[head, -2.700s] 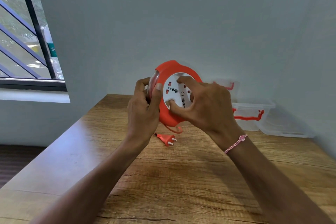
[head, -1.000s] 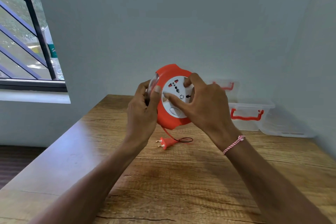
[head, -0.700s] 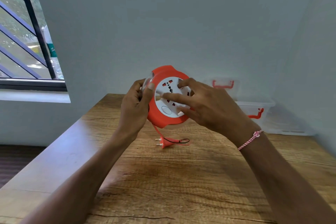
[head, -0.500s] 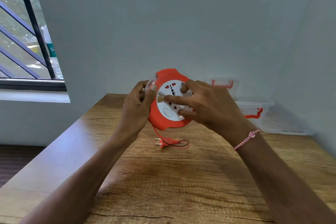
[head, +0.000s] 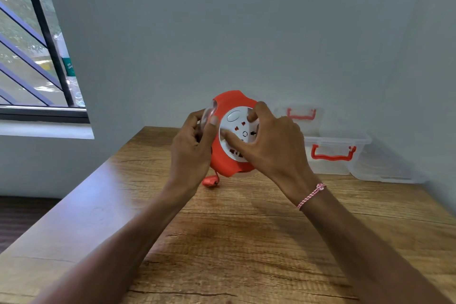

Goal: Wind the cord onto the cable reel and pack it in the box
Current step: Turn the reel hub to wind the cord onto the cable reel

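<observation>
An orange cable reel (head: 229, 160) with a white round socket face is held up above the wooden table (head: 234, 242). My left hand (head: 192, 153) grips its clear left side and rim. My right hand (head: 269, 148) has its fingers pressed on the white socket face. Only a short bit of orange cord hangs out below the reel, ending in the orange plug (head: 209, 182), which sits just under the reel near the table. A clear plastic box (head: 333, 155) with orange handles stands open at the back right.
The box's clear lid (head: 385, 168) lies flat beside it against the right wall. Another clear lid with an orange handle (head: 299, 116) leans behind the box. A window with dark bars (head: 32, 44) is at the left. The table's left edge drops to the floor.
The white socket face has turned under my right fingers. The loose cord loop on the table has been drawn in, and the plug has moved up close under the reel.
</observation>
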Demonstrator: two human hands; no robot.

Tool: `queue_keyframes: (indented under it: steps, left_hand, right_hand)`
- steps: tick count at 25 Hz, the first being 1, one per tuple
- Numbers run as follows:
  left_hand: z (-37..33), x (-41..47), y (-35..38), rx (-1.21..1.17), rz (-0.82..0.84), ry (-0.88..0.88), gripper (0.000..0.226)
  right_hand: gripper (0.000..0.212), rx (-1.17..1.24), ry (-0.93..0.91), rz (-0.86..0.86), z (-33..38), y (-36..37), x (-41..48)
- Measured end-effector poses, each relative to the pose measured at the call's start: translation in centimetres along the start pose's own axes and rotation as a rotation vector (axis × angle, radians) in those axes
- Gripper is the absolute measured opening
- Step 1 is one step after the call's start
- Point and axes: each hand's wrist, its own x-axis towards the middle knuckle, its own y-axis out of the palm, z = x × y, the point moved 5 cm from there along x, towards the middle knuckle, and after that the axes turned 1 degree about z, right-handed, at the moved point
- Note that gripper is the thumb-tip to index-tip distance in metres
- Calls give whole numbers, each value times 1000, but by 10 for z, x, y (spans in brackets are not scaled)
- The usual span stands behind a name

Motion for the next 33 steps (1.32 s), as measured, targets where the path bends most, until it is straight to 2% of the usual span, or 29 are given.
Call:
queue_keyframes:
  steps: [3, 5, 6, 9, 11, 16, 20, 25, 33]
  left_hand:
    - [3, 4, -5, 1, -12, -19, 36]
    - [6, 8, -11, -3, -30, -24, 27]
    - [8, 9, -13, -4, -33, -28, 28]
    - [10, 12, -14, 3, 2, -34, 42]
    - [11, 12, -12, 8, 33, -28, 45]
    - [3, 7, -8, 12, 58, 13, 34]
    - [-3, 5, -7, 4, 26, 29, 29]
    - [-3, 2, -8, 19, -29, 30, 38]
    - [4, 5, -9, 5, -47, 1, 15]
  right_hand:
    - [57, -54, -177, -4, -4, -9, 4]
    - [42, -121, -355, 84, -4, -10, 5]
    - [42, -177, -438, 137, -4, -9, 4]
    - [72, -401, -554, 231, -5, -2, -1]
    - [83, -449, -553, 244, -3, -2, -2]
    - [57, -309, -538, 177, -1, -15, -1]
    - [60, -226, -428, 105, -1, -17, -1]
    - [66, -180, -313, 51, 5, -7, -4]
    - [66, -140, -307, 17, 2, 0, -6]
